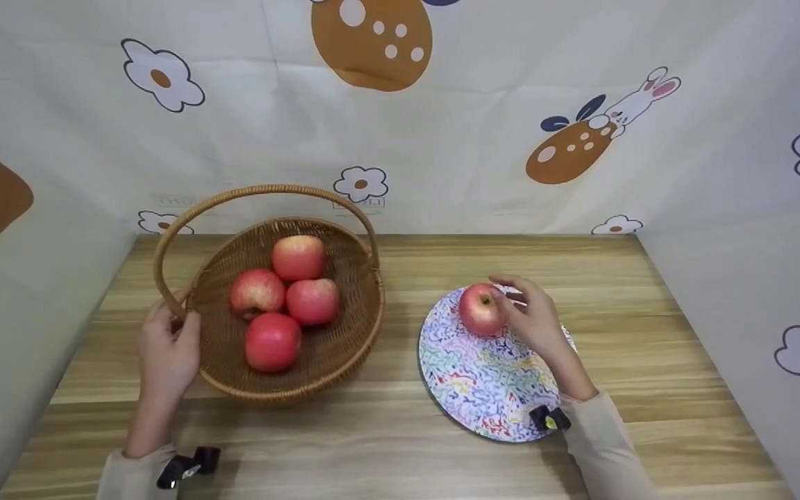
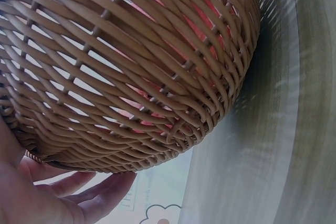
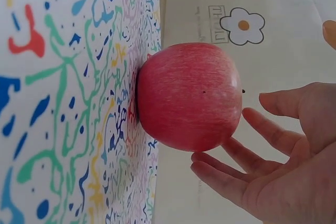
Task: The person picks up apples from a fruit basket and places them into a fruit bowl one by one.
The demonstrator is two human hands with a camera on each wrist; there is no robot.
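On the left of the head view a wicker basket [image 1: 344, 361] with a tall arched handle holds several red apples [image 1: 273, 342]. My left hand [image 1: 171, 347] grips the basket's left side at the foot of the handle, thumb at the rim and fingers on the outer weave. In the left wrist view those fingers [image 2: 100, 195] lie along the basket [image 2: 105, 77], and red shows through its gaps. One more apple [image 3: 189, 97] sits stem up near the back of a round plate [image 1: 490, 389] with multicoloured squiggles. Around that apple my right hand [image 1: 532, 316] is spread, fingertips close at its side and thumb near the stem.
Both things stand on a wood-grain table [image 1: 400, 444], basket left and plate right, with a strip of tabletop between them. A pale curtain [image 1: 469, 139] printed with flowers and rabbits encloses the back and both sides. Black wrist cameras [image 1: 188, 469] sit on both sleeves.
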